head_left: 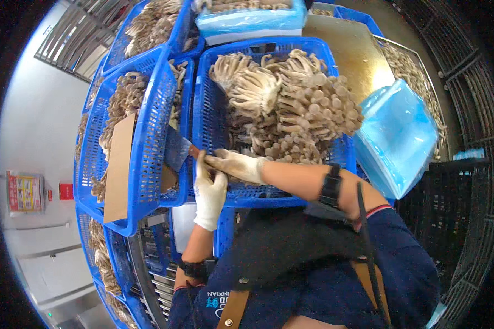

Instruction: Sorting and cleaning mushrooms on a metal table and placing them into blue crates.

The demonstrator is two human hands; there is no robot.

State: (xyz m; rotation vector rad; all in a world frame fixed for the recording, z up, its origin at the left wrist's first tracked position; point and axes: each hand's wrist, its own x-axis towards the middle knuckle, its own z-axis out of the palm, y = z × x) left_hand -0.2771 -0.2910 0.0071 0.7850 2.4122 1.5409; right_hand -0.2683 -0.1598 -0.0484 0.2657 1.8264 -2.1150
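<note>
A broad-bladed knife (177, 149) with a reddish-brown handle points up and left, over the gap between two blue baskets. Around the back of its handle my two gloved hands meet. My left hand (210, 196) comes from below, its fingers closed at the handle. From the right reaches my right hand (237, 165), its fingers also closed there; the exact grip is partly hidden. Both hands are over the near left edge of a blue basket (280, 198). Clusters of brown-capped mushrooms (313, 107) with pale stems fill that basket.
To the left, a tilted blue basket (129, 222) holds mushrooms and a cardboard piece (119, 170). A box lined with blue plastic film (398, 137) leans at the right, beside a metal surface (351, 52). Another film-lined box (252, 22) stands behind. Dark racks (466, 82) line the right.
</note>
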